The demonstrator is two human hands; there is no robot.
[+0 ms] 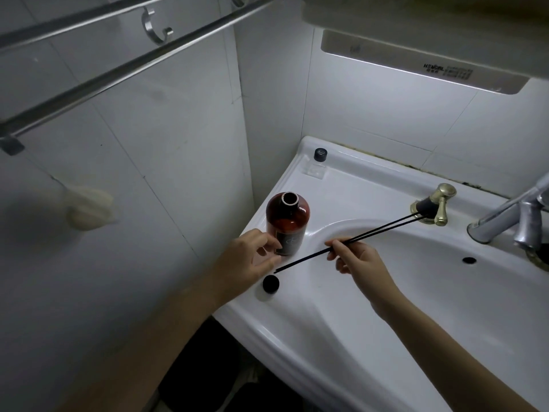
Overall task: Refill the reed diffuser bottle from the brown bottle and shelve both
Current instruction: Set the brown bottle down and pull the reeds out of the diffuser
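At a bathroom sink (297, 337), the right hand (361, 260) pinches black reeds (371, 233) while the left hand (252, 257), fingers apart, reaches the uncapped brown bottle (287, 224) on the rim; a firm grip should precede pouring into the clear diffuser bottle (318, 166) well behind.

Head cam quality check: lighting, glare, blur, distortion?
Head view: dim overall, lit mainly by the light strip under the cabinet; highlights glare on the sink rim; the towel bar bows from wide-angle distortion; the left wall looks soft; brown bottle and reeds stay sharp.
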